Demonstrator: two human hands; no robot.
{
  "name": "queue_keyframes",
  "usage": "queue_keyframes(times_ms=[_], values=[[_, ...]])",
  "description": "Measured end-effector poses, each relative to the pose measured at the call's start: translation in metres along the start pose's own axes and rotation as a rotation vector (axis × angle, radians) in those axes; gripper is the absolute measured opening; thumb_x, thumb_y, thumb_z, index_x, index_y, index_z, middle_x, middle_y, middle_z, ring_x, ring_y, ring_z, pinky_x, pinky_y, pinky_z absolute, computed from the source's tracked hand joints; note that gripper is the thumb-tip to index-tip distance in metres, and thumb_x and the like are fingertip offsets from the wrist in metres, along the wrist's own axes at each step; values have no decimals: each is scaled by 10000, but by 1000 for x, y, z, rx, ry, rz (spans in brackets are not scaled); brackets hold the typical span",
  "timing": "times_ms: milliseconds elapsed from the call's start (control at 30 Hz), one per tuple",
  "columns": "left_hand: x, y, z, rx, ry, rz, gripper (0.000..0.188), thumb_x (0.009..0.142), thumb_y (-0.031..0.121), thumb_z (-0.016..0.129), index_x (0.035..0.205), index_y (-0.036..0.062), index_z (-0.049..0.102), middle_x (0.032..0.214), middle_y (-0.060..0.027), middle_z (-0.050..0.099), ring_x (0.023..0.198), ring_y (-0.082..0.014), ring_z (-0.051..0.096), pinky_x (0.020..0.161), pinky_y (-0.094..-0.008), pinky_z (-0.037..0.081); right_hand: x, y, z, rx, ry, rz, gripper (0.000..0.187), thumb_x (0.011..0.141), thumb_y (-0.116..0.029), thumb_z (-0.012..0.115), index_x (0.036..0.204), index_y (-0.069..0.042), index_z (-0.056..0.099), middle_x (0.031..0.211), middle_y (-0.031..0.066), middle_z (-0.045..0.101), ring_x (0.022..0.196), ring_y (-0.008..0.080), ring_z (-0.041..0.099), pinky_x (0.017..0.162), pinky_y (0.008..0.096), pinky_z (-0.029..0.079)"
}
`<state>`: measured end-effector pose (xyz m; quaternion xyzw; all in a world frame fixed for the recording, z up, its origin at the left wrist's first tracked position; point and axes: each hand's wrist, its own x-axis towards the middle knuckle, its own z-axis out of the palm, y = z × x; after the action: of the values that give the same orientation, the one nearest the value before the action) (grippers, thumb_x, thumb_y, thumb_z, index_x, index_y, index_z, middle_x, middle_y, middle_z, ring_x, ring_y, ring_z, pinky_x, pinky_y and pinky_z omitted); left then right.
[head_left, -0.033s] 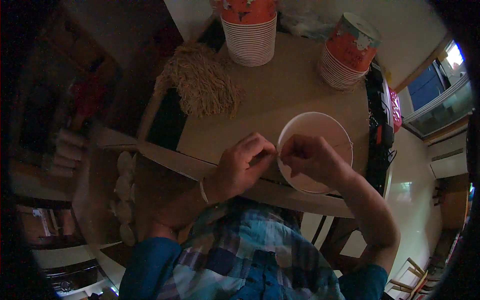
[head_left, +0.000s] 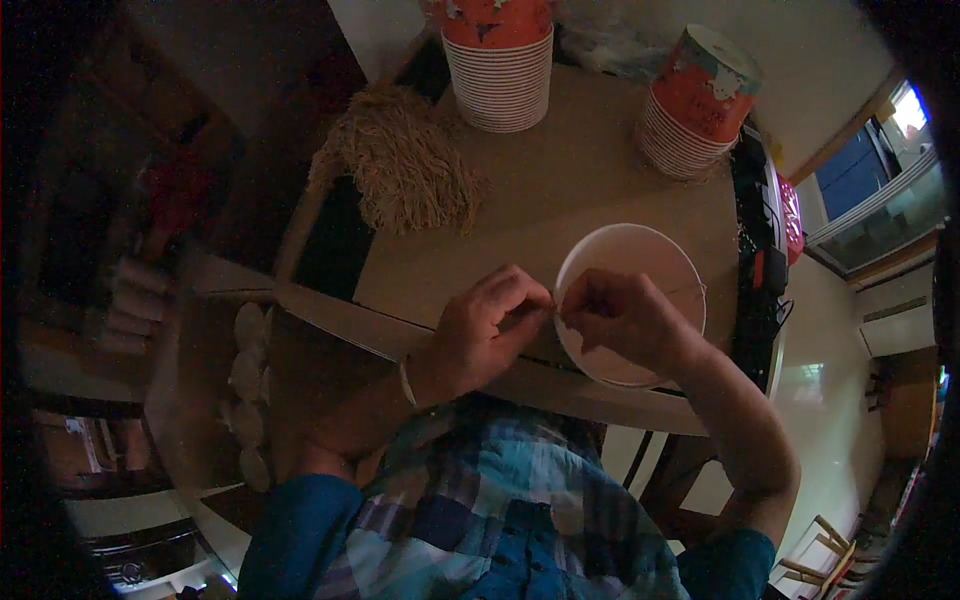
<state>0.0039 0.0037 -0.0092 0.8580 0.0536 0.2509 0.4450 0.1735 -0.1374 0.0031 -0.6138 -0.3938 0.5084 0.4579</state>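
1. brown cardboard surface [head_left: 590, 170] covers most of the tabletop, in dim light; the near table edge [head_left: 335, 315] passes beneath the wrists.
2. left hand [head_left: 480, 325]: fingers bent, thumb and forefinger drawn together in a pinch at the bucket's left rim. whatever lies between the tips is too small to tell.
3. right hand [head_left: 630, 315]: fingers curled closed, tips turned left to face the other hand's tips. the two sets are just beside each other; actual contact cannot be told.
4. white bucket [head_left: 640, 250]: round mouth toward the viewer, no clear long axis. position: right of the left hand and behind the right hand, which overlaps its mouth. the right hand is nearer its centre; the left hand is nearer its left rim. depth of the fingers inside the mouth cannot be judged.
5. thin strand [head_left: 685, 291]: runs roughly sideways to the right rim, opposite the pinch.
6. working room: cardboard extends from the left hand away to the tan fibre bundle [head_left: 405, 165]; on the right, dark cables [head_left: 765, 265] line the side, near the bucket.
7. far side: left bucket stack [head_left: 500, 80] and right bucket stack [head_left: 690, 115] stand well apart from both hands.
8. beyond, at right: window [head_left: 905, 115].
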Motion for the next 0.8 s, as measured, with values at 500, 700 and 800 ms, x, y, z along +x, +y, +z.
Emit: queue_keyframes(times_ms=[500, 700, 800], values=[[3, -2, -1, -10, 8, 7, 130, 824, -11, 662, 941, 40, 638, 916, -70, 600, 848, -187, 629, 717, -289, 512, -3, -5, 8, -207, 81, -133, 76, 944, -81, 567, 1002, -40, 542, 856, 13, 586, 717, 67, 552, 631, 229, 484], [4, -2, -1, -131, -31, -68, 112, 832, 9, 665, 939, 31, 641, 909, -61, 601, 849, -149, 621, 723, -271, 515, -5, -8, 11, -187, 106, -147, 66, 954, -86, 549, 1003, -52, 521, 828, 7, 569, 690, 66, 540, 616, 226, 472], [5, -4, -1, -119, -45, -84, 114, 832, 18, 667, 942, 31, 641, 906, -58, 600, 848, -139, 619, 716, -272, 517, -5, -9, 10, -189, 98, -134, 74, 955, -87, 548, 1014, -51, 522, 830, 5, 568, 695, 67, 542, 621, 228, 475]])
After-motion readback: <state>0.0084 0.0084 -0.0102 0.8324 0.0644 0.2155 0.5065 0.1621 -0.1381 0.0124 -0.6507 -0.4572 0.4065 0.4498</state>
